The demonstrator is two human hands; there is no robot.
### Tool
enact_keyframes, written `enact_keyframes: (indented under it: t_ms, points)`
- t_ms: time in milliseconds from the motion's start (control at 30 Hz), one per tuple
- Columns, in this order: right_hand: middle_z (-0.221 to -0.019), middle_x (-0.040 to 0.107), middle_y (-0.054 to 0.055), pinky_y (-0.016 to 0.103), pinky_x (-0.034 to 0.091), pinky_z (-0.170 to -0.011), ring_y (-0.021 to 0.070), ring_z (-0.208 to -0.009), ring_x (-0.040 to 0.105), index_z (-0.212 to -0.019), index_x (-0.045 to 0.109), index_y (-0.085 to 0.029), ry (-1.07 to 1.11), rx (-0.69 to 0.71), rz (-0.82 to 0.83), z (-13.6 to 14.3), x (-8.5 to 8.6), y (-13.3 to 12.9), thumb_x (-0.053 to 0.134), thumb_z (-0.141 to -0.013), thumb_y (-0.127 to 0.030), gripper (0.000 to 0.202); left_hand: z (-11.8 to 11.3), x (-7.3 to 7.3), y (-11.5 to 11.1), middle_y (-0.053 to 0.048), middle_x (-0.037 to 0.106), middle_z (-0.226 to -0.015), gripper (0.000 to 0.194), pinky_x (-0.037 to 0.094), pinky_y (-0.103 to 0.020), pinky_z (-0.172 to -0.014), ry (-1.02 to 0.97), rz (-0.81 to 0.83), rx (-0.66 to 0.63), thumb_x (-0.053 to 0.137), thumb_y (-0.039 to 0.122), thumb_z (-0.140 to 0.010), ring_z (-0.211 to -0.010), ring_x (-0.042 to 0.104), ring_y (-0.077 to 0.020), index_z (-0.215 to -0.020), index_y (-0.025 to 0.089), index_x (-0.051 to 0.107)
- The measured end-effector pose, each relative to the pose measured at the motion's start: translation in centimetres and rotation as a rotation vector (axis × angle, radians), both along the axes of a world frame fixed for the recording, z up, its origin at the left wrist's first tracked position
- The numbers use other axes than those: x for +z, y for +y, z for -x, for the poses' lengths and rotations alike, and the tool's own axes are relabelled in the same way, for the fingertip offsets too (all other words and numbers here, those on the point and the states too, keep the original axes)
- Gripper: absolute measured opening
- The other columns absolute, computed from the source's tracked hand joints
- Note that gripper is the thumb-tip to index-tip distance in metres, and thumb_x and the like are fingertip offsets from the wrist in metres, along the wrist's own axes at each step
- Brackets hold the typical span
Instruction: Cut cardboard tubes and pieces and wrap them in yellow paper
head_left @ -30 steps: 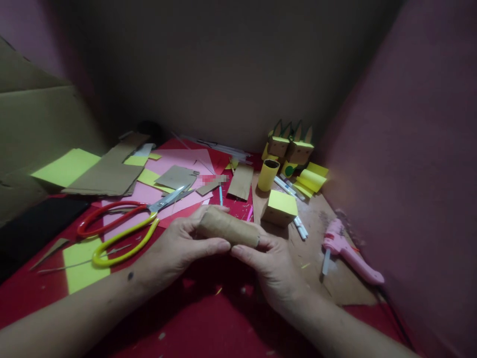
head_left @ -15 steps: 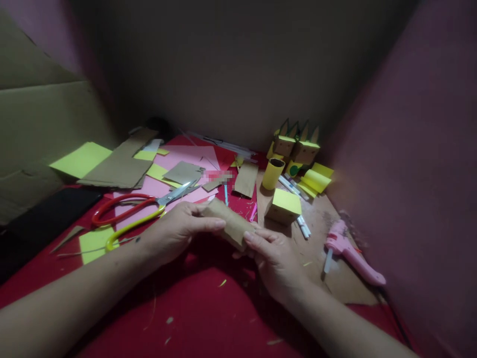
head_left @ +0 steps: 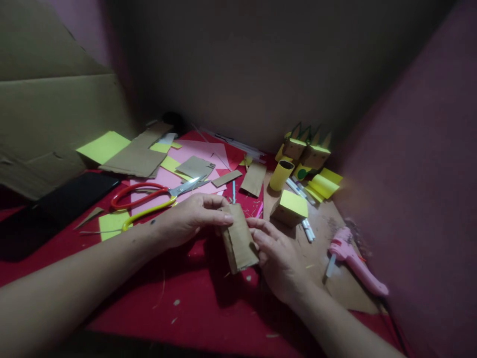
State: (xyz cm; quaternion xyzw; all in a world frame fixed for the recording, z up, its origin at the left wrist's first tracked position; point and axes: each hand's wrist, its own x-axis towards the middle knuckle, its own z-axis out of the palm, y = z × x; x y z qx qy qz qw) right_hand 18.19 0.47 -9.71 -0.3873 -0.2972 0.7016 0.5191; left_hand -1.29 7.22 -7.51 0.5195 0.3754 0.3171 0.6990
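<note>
A folded piece of brown cardboard (head_left: 241, 241) is held above the red tabletop, its long side running toward me. My left hand (head_left: 199, 218) pinches its far left corner, thumb on top and fingers beneath. Against its right edge rest the bent fingers of my right hand (head_left: 278, 256), closed on that side; the fingertips are partly hidden behind the cardboard. Just left of my left hand lie scissors (head_left: 164, 196) with a red and a yellow handle loop. Beyond my right hand stands a cardboard box with a yellow top (head_left: 292, 206).
A pink glue gun (head_left: 356, 261) lies on a cardboard sheet (head_left: 335, 293) at the right. Behind are a yellow tube (head_left: 281, 175), spiky-topped cardboard figures (head_left: 313, 149) and white markers (head_left: 307, 229). Pink paper (head_left: 147, 201) and cardboard scraps (head_left: 137, 154) spread left, near a dark flat object (head_left: 63, 211).
The cardboard piece has turned from lying slantwise to pointing toward me, showing its broad face and near end. My right hand has shifted to its side edge. The camera view has moved slightly.
</note>
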Motion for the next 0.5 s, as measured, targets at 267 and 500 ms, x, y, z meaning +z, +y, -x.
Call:
enact_keyframes:
  t_ms: [267,500]
  points:
    - [-0.097,0.074,0.002,0.03,0.056,-0.069,0.0162,-0.069,0.069,-0.12,0.063,-0.022,-0.06,0.17,-0.062,0.5,0.5,-0.3,0.091,-0.063,-0.032,0.065,-0.1,-0.4,-0.4,-0.001,0.069,-0.094,0.044,0.052,-0.03,-0.07,0.064,-0.206,0.069,0.079,0.043,-0.079,-0.074,0.066,-0.0165,-0.112,0.02,0.063]
    - [-0.118,0.071,0.004,0.037,0.055,-0.093,0.0261,-0.109,0.067,-0.124,0.061,-0.027,-0.32,0.12,-0.244,0.8,0.7,-0.5,0.09,-0.064,-0.025,0.066,-0.5,-0.1,-1.2,-0.003,0.077,-0.104,0.042,0.055,-0.037,-0.091,0.046,-0.064,-0.278,0.079,0.03,-0.075,-0.102,0.07,-0.0255,-0.115,0.022,0.07]
